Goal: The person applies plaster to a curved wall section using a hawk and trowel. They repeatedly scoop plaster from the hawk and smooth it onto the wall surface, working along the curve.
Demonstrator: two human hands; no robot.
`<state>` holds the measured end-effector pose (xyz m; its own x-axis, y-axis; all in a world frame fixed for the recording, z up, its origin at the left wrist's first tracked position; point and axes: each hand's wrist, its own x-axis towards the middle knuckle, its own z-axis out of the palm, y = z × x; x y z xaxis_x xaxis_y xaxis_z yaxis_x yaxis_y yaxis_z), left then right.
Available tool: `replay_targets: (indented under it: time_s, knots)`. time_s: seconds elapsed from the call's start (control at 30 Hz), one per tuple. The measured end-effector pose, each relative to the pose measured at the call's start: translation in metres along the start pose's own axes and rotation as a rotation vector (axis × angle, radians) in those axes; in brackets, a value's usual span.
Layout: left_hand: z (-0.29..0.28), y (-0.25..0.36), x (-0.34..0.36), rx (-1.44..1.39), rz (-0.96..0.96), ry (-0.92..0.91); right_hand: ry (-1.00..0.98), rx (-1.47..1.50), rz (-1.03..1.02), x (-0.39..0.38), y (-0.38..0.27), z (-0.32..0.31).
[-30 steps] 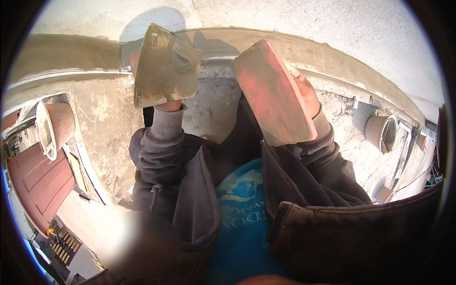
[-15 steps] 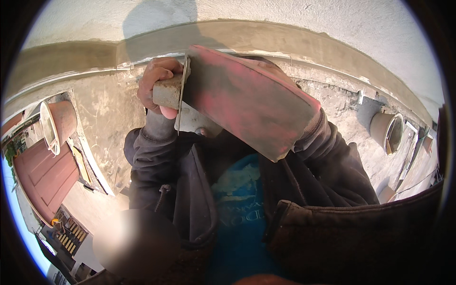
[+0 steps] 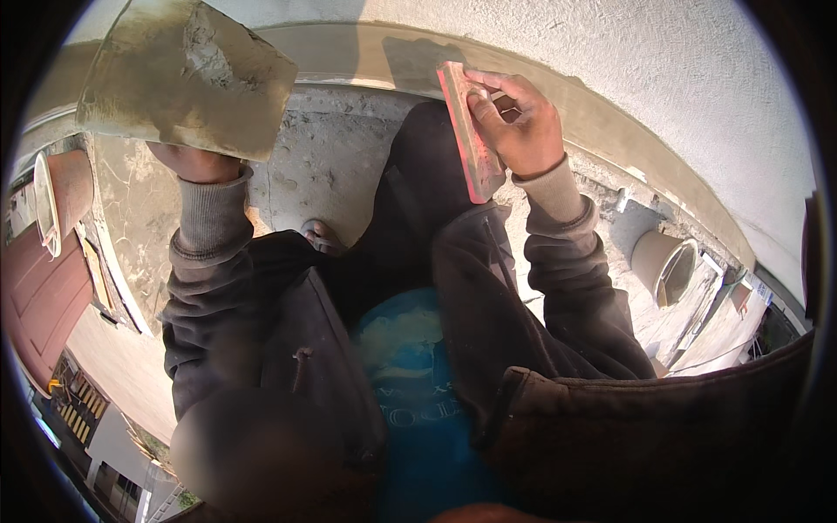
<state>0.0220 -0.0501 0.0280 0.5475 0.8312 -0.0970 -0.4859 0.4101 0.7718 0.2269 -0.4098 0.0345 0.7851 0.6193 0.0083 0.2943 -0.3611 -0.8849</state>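
My left hand (image 3: 196, 164) is under a square metal trowel (image 3: 187, 83) at the upper left, holding it with its mortar-smeared face toward me; most of the fingers are hidden behind the plate. My right hand (image 3: 519, 126) grips a pink float (image 3: 462, 139) by its back, tilted on edge, with thumb and fingers closed on it. Beyond both tools runs a band of smooth grey plaster (image 3: 610, 109) along a rough white wall (image 3: 671, 70). The float is beside my dark trouser leg (image 3: 405, 174).
A tub (image 3: 70, 196) stands at the left near a pink door (image 3: 39, 309); another tub (image 3: 658, 266) is at the right. My foot (image 3: 318, 234) is on rough concrete (image 3: 305, 174). Boards and rubble line the right side.
The float and trowel, close together half a second ago, are now apart: the trowel went up and left with its face turned toward me, and the float turned onto its edge.
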Motion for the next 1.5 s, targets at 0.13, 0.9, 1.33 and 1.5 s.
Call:
replay_targets:
  time_s: [0.13, 0.9, 1.33, 1.5]
  knots:
    - [-0.017, 0.049, -0.022, -0.028, 0.015, -0.028, 0.071, -0.603, -0.209, 0.025, 0.024, 0.029]
    - [-0.096, 0.128, -0.083, 0.051, -0.134, 0.079, 0.151, -0.732, 0.108, 0.069, 0.014, 0.091]
    - [-0.104, 0.137, -0.094, 0.108, -0.193, 0.117, 0.015, -0.833, -0.049, 0.035, 0.015, 0.055]
    - [-0.108, 0.137, -0.088, 0.106, -0.203, 0.112, -0.134, -0.729, -0.181, 0.004, -0.003, 0.019]
